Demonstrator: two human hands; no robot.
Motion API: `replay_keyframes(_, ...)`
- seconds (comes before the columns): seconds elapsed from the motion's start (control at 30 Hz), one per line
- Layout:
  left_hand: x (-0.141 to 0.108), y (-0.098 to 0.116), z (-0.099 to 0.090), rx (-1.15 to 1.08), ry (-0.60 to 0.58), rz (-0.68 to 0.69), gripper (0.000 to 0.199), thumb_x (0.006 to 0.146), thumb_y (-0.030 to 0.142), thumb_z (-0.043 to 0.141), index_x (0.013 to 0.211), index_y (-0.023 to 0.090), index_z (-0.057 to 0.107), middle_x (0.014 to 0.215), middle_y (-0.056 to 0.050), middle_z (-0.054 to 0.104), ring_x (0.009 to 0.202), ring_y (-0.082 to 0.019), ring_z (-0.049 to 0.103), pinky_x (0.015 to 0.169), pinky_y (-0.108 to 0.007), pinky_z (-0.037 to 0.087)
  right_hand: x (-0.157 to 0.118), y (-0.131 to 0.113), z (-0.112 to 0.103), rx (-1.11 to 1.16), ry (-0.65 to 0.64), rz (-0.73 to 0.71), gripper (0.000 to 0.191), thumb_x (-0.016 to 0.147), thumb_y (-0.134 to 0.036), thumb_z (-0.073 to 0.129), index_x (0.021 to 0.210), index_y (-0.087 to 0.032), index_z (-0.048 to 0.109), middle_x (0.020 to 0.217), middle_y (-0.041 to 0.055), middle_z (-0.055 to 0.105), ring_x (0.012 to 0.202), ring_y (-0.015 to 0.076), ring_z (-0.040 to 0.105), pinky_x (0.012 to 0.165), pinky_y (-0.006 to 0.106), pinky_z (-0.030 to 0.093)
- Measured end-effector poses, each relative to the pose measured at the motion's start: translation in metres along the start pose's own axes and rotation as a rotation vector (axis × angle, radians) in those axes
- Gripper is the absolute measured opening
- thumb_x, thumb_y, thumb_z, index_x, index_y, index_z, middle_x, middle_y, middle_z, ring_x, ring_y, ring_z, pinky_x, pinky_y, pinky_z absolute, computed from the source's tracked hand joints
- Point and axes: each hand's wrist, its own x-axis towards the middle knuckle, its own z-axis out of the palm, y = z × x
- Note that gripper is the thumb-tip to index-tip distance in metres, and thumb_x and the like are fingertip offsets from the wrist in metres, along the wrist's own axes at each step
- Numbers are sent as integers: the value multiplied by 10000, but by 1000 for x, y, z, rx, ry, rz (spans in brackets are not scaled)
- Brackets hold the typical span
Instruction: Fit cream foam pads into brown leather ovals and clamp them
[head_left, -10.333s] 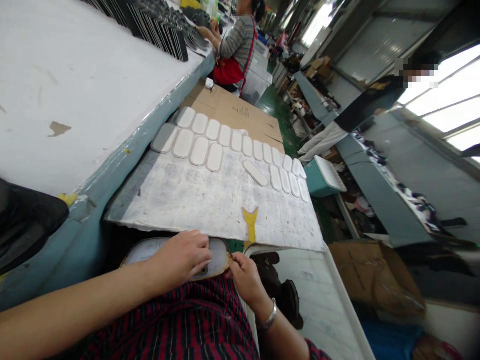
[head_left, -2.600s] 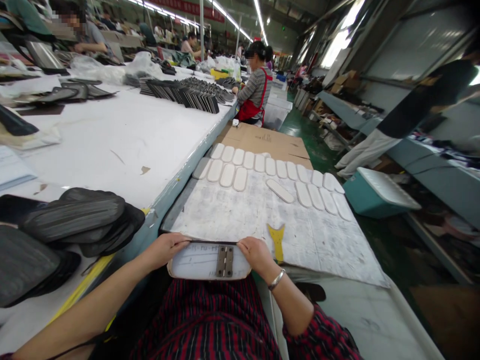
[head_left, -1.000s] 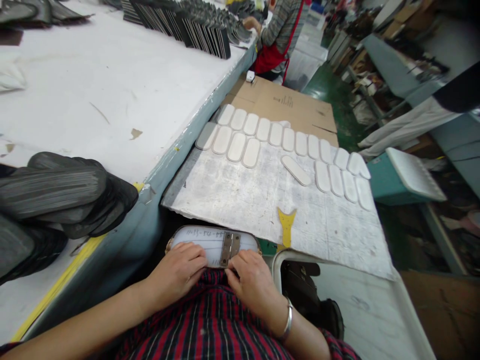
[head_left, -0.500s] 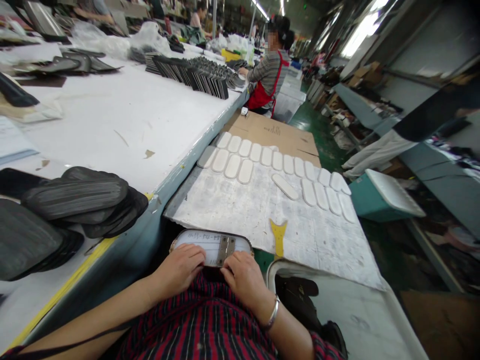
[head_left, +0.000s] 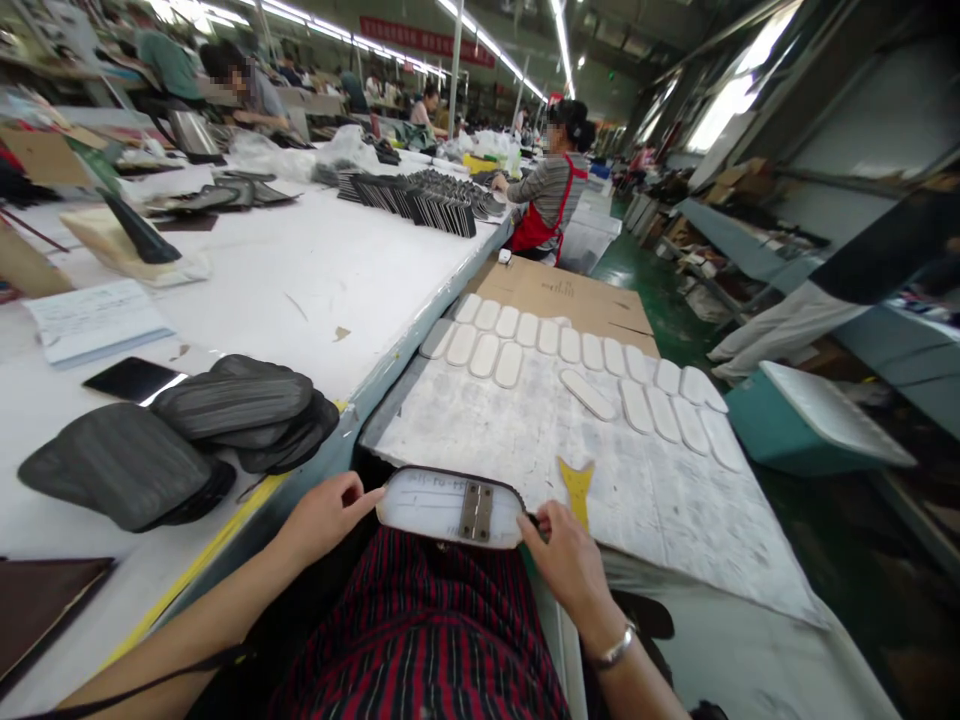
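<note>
Over my lap is a long oval, whitish see-through plate (head_left: 427,503) with a dark edge, a metal hinge (head_left: 475,512) fixed near its right end and faint writing on its face. My left hand (head_left: 326,515) pinches the left end between thumb and fingers. At the opposite end my right hand (head_left: 568,555), with a bracelet on the wrist, grips the rim between thumb and fingertips. Just beyond the right hand, a yellow fork-ended piece (head_left: 576,488) lies at the edge of the whitish work board (head_left: 517,450).
White oval pieces (head_left: 484,355) lie in rows on the board, before a cardboard sheet (head_left: 570,290). On the white table (head_left: 300,290) at left are stacked dark oval pads (head_left: 127,468) and a phone (head_left: 129,380). A co-worker in a red apron (head_left: 538,225) sits ahead.
My hands have moved from the plate's near edge out to its two ends. The view has tilted up, showing more of the table and workshop.
</note>
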Motion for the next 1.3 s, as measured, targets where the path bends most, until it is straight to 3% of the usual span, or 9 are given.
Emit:
replay_keyframes(0.1,7,0,5,-162,-271,-176,466,692,641,445,564,193,437,484,41,421,449,-132,454,432,-245,354,11,11,2,-31,-255,72,351,845,-447,453,622,-179,492,591,27,540,565,151,484,541,261,284)
replay_keyframes(0.17,11,3,12,-211,-322,-215,466,667,646,428,575,190,445,467,43,436,388,-116,434,380,-235,346,16,11,6,4,-342,37,357,871,-365,404,577,-175,475,574,29,541,546,135,471,540,258,269)
replay_keyframes(0.3,16,10,16,-287,-357,-258,415,615,596,467,562,186,432,444,55,439,349,-84,406,348,-203,327,18,8,11,59,-355,56,333,874,-288,361,587,-164,478,593,35,551,567,125,471,556,250,276)
replay_keyframes(0.53,22,8,6,-370,-439,-257,336,558,495,548,531,173,455,410,53,465,343,-74,406,353,-200,336,17,15,16,208,-381,94,330,856,-310,355,557,-178,404,496,-13,467,500,104,419,513,237,257)
replay_keyframes(0.93,33,-2,8,-467,-554,-300,364,551,477,645,557,153,479,440,42,506,359,-70,437,373,-196,360,18,19,16,291,-403,121,299,826,-301,378,553,-183,395,469,-26,457,454,91,406,487,227,285)
replay_keyframes(1.17,28,-4,1,-492,-577,-281,467,590,590,645,673,146,529,553,35,537,454,-85,500,434,-211,446,15,23,21,475,-478,264,418,855,-500,359,599,-177,429,475,-31,457,391,81,426,414,205,327)
replay_keyframes(1.3,20,-10,16,-353,-574,-279,534,581,664,612,607,138,527,504,3,536,427,-114,497,404,-239,434,8,19,19,507,-497,328,435,827,-545,426,601,-174,434,459,-32,468,358,76,428,375,195,321)
